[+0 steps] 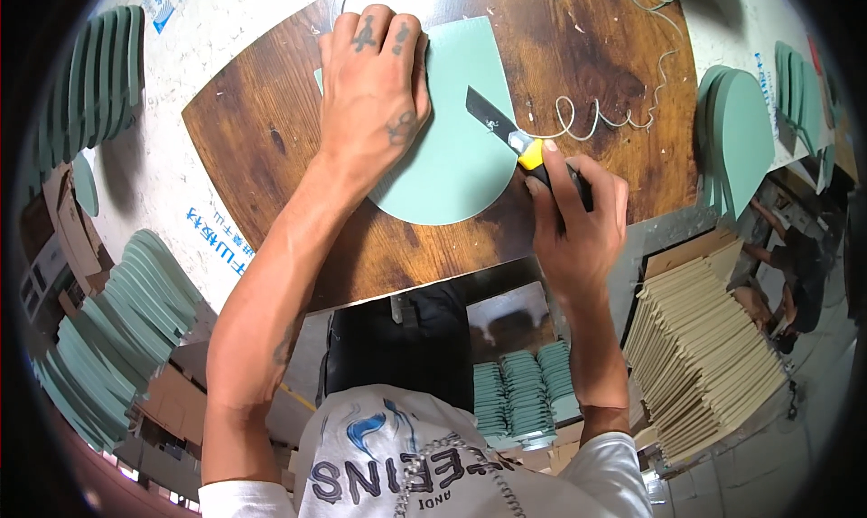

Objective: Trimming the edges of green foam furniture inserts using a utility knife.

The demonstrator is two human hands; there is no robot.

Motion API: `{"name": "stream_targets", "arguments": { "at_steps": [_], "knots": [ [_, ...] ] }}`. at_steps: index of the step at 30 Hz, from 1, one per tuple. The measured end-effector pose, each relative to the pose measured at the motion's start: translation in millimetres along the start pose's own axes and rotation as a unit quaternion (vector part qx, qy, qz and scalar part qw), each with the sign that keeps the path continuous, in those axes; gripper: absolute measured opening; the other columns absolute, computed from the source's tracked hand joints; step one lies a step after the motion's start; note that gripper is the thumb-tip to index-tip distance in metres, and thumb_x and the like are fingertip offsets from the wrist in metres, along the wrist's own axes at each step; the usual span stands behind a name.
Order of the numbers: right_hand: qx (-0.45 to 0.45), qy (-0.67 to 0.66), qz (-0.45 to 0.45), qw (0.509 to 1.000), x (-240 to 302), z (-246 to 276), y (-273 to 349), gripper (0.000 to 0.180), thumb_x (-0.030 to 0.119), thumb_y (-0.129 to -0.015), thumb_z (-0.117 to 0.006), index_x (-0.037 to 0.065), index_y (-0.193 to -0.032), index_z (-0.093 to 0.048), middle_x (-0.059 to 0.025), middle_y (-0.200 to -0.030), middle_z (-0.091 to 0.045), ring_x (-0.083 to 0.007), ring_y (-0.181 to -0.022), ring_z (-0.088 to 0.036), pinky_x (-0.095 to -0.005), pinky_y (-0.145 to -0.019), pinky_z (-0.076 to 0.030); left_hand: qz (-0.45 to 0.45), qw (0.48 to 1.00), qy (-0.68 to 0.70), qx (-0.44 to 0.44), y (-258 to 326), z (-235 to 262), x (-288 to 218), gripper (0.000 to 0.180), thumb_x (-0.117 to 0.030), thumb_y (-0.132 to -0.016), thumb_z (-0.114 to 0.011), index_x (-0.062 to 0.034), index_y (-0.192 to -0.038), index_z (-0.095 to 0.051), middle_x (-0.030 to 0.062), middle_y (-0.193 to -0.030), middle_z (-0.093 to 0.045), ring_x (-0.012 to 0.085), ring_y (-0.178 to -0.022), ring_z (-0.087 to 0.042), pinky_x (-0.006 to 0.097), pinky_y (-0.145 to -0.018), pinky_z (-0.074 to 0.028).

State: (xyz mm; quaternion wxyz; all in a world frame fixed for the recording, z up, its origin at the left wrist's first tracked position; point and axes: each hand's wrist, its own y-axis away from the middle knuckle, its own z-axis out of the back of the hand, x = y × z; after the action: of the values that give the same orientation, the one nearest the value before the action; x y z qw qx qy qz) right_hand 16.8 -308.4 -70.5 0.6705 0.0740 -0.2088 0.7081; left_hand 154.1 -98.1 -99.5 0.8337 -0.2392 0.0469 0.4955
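Observation:
A pale green panel with a rounded near end and straight sides lies on the dark wood-grain board. My left hand rests on its left part, fingers curled over it and fingertips hidden beneath the knuckles. In my right hand is a utility knife, black and yellow with a wide dark blade. The blade slants across the panel's right edge, its tip over the green face; whether it touches the surface I cannot tell. A thin curly trimming trails rightward from beside the knife.
The wood-grain board lies on a white printed sheet. Stacked green panels stand at the left and right. Below right is a big stack of beige panels, with another person beyond. More green stacks sit below the table edge.

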Motion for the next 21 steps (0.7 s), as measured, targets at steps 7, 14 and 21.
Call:
{"name": "stream_targets", "arguments": {
  "at_steps": [7,14,21],
  "knots": [
    [-0.01,-0.012,0.04,0.999,-2.5,-10.7,-40.4,0.037,0.018,-0.085,-0.078,0.014,-0.122,-0.073,-0.0075,-0.103,-0.061,-0.0261,-0.087,-0.057,-0.0368,-0.069,-0.049,0.013,0.999,0.013,0.033,2.0,0.7,3.4,0.024,-0.002,-0.085,-0.066,-0.0001,-0.107,-0.058,0.0147,-0.102,-0.055,0.0302,-0.094,-0.052,0.044,-0.084,-0.045],
    [-0.059,-0.016,0.068,0.996,-6.9,-30.1,-95.3,0.033,0.021,-0.084,-0.077,0.013,-0.117,-0.075,-0.0096,-0.1,-0.065,-0.0275,-0.087,-0.06,-0.0393,-0.069,-0.053,0.037,0.998,0.013,0.045,-1.7,0.9,-1.3,0.019,-0.004,-0.085,-0.065,-0.0005,-0.104,-0.062,0.0143,-0.103,-0.057,0.0283,-0.096,-0.051,0.044,-0.088,-0.042],
    [-0.104,-0.134,-0.063,0.984,-15.0,-9.4,-147.2,0.031,0.012,-0.09,-0.068,0.0,-0.118,-0.07,-0.0158,-0.092,-0.063,-0.0315,-0.084,-0.062,-0.0391,-0.077,-0.05,-0.006,0.999,0.022,0.033,0.7,-1.6,-5.8,0.014,-0.005,-0.09,-0.066,-0.0018,-0.104,-0.062,0.0103,-0.096,-0.059,0.0267,-0.089,-0.055,0.042,-0.082,-0.045]
  ]
}}
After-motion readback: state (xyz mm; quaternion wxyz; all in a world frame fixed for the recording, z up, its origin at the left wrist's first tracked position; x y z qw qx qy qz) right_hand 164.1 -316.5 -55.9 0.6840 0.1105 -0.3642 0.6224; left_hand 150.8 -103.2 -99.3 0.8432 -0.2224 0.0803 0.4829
